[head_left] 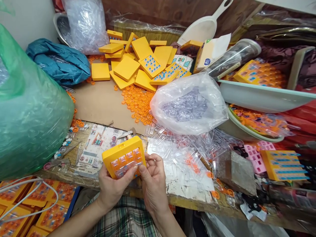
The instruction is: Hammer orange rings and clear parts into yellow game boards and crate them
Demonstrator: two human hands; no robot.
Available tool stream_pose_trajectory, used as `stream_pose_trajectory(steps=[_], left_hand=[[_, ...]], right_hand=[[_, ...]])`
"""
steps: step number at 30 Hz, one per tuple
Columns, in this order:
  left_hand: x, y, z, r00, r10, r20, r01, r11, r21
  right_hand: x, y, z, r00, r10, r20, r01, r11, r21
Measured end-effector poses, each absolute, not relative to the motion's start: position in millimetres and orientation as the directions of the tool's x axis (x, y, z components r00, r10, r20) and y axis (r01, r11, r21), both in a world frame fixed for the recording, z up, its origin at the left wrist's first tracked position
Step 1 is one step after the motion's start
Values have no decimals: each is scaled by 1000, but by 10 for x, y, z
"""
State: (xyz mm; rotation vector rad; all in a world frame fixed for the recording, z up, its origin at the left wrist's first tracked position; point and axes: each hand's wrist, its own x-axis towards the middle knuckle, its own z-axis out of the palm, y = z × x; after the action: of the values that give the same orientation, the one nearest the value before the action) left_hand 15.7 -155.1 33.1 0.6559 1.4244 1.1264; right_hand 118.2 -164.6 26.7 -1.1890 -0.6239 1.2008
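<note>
A yellow plastic case [110, 154] is held up over the front edge of the bench, tilted, its face toward me. Its recessed face carries rows of small orange pieces under clear plastic parts. My left hand [112, 187] grips it from the left and below, with the thumb lying across the lower face. At the right edge my right hand [154, 181] pinches it, thumb on the lower right part of the face and fingers curled behind. Whether a small clear part sits under the thumbs I cannot make out. Printed paper [92, 154] lies on the bench behind the left hand.
Several yellow cases [127, 67] are heaped at the back beside loose orange rings [138, 102]. A white bag [190, 107] of clear parts sits right of them. A green bag [32, 112] bulges at left. Filled cases [53, 205] lie lower left; a metal block [234, 171] stands right.
</note>
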Motion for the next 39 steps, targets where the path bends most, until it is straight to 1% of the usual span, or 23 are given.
stream_pose_trajectory(steps=[3,6,11,13,15,17,19,22,25,28,32,34,37,38,39], left_hand=[[106,-1519,301,-249,881,-402,-156,374,914],[53,-1493,253,-294,893,-340,-190,294,937],[26,-1500,269,-346,909,-231,-97,210,973],[13,-1483,285,-353,901,-252,-127,221,967],[-15,-1437,294,-314,885,-343,-243,274,931],[-53,-1372,300,-206,863,-462,-402,356,844],[-89,-1309,311,-74,831,-551,-525,437,731],[-132,-1258,332,81,787,-612,-593,531,605],[-192,-1262,342,195,770,-607,-607,581,542],[-283,-1274,327,258,775,-577,-620,591,516],[-382,-1259,291,324,765,-557,-613,618,491],[-386,-1245,279,342,766,-544,-609,622,492],[-335,-1227,275,353,784,-511,-612,607,507],[-310,-1223,275,354,792,-497,-617,597,513],[-285,-1222,275,351,800,-486,-622,588,518]], right_hand=[[1180,-1569,260,289,936,-202,-341,-97,-935],[1169,-1469,264,242,948,-207,-287,-133,-949],[1100,-1379,282,232,964,-126,-118,-101,-988],[1139,-1341,288,204,976,-80,1,-81,-997],[1259,-1252,298,187,982,-28,161,-59,-985],[1431,-1100,303,223,974,45,350,-37,-936],[1590,-911,292,278,950,139,544,-36,-838],[1690,-667,224,243,945,219,750,-40,-660],[1659,-556,115,155,952,264,855,5,-519],[1662,-559,38,67,945,319,893,86,-442],[1752,-705,100,-70,900,431,858,274,-434],[1753,-867,195,-165,860,483,799,404,-446],[1658,-1173,318,-368,772,518,639,615,-462],[1613,-1265,335,-435,740,514,574,667,-475],[1570,-1342,337,-474,721,506,543,691,-477]])
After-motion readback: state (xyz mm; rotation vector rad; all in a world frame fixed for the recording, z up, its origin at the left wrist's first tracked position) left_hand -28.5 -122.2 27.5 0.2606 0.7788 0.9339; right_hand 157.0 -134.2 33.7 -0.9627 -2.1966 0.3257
